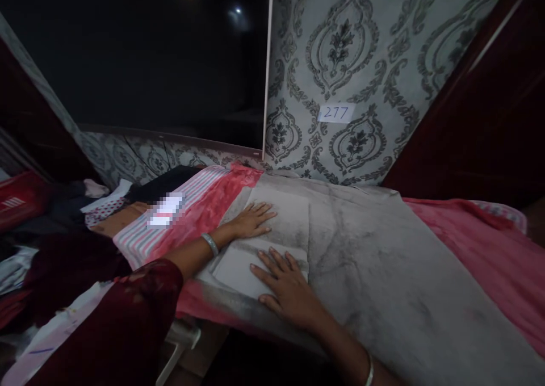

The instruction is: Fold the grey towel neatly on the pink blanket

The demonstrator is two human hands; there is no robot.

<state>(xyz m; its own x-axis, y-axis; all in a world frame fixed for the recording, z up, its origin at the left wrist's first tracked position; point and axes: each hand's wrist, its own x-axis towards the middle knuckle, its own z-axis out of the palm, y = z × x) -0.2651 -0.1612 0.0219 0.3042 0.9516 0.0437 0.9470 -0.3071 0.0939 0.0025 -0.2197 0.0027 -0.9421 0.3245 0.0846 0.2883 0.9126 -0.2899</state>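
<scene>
A grey cloth [374, 261] lies spread over a pink and red blanket [472, 233]. Toward its left side is a flat, folded, lighter grey section [289, 215] with straight edges; whether it is part of the same cloth I cannot tell. My left hand [252, 220] rests palm down on the upper part of this section, fingers stretched. Lower and to the right, my right hand [286, 286] presses flat on it with its fingers spread. Neither hand grasps anything.
A large dark television screen [162, 57] is behind at left. A paper marked 277 [336, 113] is on the patterned wall. A blurred white item [166, 210] lies on striped fabric. Piled clothes [55, 215] fill the left, and a white chair part [181, 338] shows below.
</scene>
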